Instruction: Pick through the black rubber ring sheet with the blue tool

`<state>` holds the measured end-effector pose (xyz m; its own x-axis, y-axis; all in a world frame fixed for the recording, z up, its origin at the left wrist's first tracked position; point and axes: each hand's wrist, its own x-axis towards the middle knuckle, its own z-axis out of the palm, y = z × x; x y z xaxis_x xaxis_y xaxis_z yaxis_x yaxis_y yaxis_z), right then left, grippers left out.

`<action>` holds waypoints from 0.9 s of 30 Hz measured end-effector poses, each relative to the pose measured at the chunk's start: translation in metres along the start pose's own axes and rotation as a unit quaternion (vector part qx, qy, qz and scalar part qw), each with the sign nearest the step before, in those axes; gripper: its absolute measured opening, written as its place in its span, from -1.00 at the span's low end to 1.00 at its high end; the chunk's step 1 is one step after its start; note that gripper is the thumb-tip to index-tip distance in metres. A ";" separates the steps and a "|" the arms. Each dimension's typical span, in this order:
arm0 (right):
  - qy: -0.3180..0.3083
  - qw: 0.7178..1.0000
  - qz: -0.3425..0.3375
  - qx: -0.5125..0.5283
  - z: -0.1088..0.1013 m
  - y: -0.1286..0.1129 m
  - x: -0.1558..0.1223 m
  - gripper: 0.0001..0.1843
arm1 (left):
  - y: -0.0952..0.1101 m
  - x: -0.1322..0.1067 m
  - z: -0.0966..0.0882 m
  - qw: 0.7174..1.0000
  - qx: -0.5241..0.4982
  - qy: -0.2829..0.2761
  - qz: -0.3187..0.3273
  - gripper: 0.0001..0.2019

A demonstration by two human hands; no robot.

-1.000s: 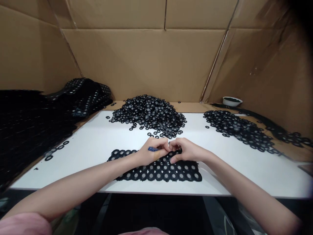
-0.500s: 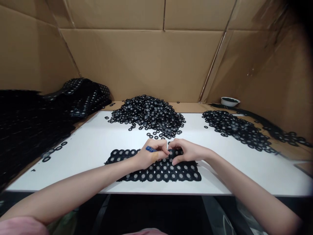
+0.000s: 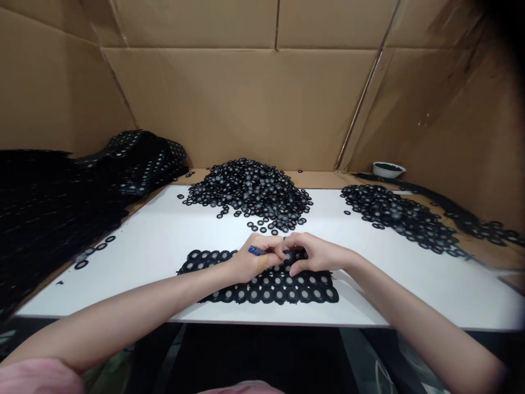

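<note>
1. Over the ring sheet (image 3: pixel 266 293) at the front of the white table (image 3: pixel 164 230), the left hand (image 3: pixel 254 260) and right hand (image 3: pixel 314 254) nearly meet (the gap between them is mostly hidden).
2. Left hand is curled, with a blue pen (image 3: pixel 257 250) held in it, tip out of sight. Right hand is bent down on the sheet's upper edge and seems to pinch there; cannot tell which ring.
3. Risk: the links between rings look thin, so a hard pinch or sharp pull could tear the sheet or leave a ragged edge.
4. Risk: loose rings (image 3: pixel 262 227) lie just above the hands, so a careless wrist sweep could scatter them onto the sheet and mix them in.
5. Sheet lies flat in rows of black rings with grey centres (upper left part is narrower, middle covered by the hands).
6. Beyond it: a big ring pile (image 3: pixel 250 191), a second pile (image 3: pixel 394 216), a dark heap of sheets (image 3: pixel 139 158) at left, a white bowl (image 3: pixel 388 169) far right.
</note>
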<state>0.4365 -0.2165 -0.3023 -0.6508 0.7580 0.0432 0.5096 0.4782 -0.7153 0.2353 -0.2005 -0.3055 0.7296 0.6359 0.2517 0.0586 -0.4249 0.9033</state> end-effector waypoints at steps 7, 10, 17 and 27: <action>-0.007 1.000 0.002 0.001 0.000 0.001 0.002 -0.74 | -0.001 0.003 -0.001 0.999 -0.025 -0.017 -0.017 -0.92; -0.003 1.000 0.000 0.012 0.001 0.004 0.001 -0.75 | -0.004 0.004 -0.001 0.999 -0.016 -0.036 -0.013 -0.92; 0.009 1.000 0.012 0.009 0.002 0.004 -0.001 -0.74 | -0.006 0.003 -0.001 0.998 0.035 -0.059 0.008 -0.90; 0.004 1.000 0.013 -0.009 0.002 -0.006 -0.001 -0.53 | -0.002 -0.006 -0.008 0.991 0.080 -0.102 0.020 -0.92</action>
<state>0.4332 -0.2209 -0.2993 -0.6325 0.7739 0.0313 0.5363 0.4668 -0.7032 0.2252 -0.1989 -0.3059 0.8556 0.4793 0.1954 0.1227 -0.5545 0.8231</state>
